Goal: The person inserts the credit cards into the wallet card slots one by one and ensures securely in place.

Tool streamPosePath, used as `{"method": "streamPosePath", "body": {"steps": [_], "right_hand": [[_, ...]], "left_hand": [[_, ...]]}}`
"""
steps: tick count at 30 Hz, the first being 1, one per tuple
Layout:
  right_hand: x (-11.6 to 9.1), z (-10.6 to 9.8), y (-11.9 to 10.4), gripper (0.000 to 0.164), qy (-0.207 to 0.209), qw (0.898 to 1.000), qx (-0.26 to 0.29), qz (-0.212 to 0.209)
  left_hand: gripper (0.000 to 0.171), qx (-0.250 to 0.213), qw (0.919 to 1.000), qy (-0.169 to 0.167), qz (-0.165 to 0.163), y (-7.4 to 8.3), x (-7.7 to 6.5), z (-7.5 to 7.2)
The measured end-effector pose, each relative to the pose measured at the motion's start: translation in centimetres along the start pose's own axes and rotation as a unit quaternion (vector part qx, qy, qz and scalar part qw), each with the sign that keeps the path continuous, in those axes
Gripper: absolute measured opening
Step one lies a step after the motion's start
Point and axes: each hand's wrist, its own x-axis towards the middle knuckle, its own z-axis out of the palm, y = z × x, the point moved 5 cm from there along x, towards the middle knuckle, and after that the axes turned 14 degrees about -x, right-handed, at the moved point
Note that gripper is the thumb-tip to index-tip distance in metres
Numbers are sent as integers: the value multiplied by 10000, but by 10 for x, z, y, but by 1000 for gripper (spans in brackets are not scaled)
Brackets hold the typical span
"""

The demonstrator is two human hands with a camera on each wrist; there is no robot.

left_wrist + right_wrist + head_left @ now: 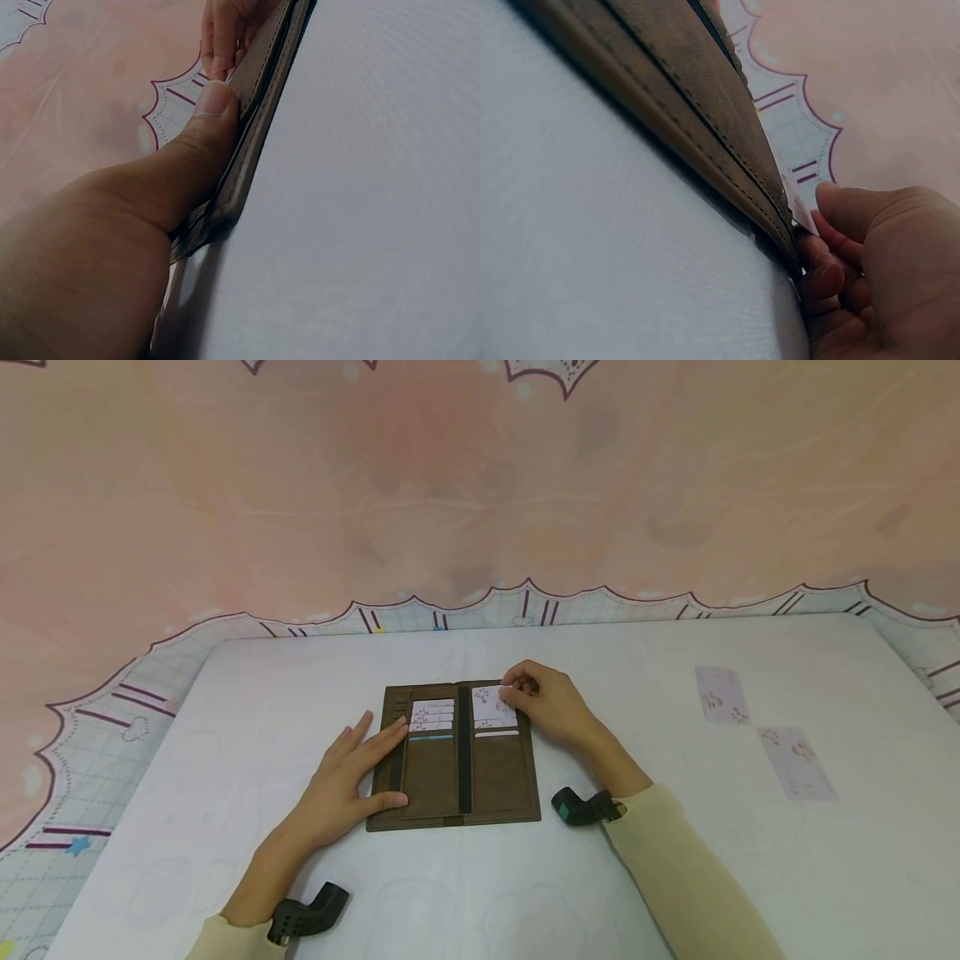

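Note:
A brown bifold wallet (495, 785) lies spread flat on the white table. Several white cards with a pinkish floral print (432, 717) sit in its left-hand slots. In the top slot on the right side stands another printed card (491, 706), partly out of the pocket. My right hand (551, 706) pinches that card by its upper right corner, with the fingers curled; the corner also shows in the right wrist view beside the thumb (847, 206). Spread fingers of my left hand (337, 789) rest on the wallet's left edge, the thumb lying along its lower left.
To the right on the table lie two pale printed cards, one farther back (722, 695) and one nearer (797, 764). Behind the table hangs a peach-coloured cloth (420, 510) with a scalloped border. Each wrist wears a black camera mount.

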Motion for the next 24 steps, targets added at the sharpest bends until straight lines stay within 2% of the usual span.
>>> {"method": "streamPosePath", "body": {"steps": [7,16,24], "right_hand": [[0,0,1,13,-29,10000,38,40],[-1,-1,-1,10,-37,10000,47,51],[-2,-1,-1,11,-26,10000,7,25]], "left_hand": [[86,9,10000,51,35,0,0,0],[88,11,9999,-58,-113,-2,0,-1],[88,-6,9999,-65,-83,-1,0,-1]]}}
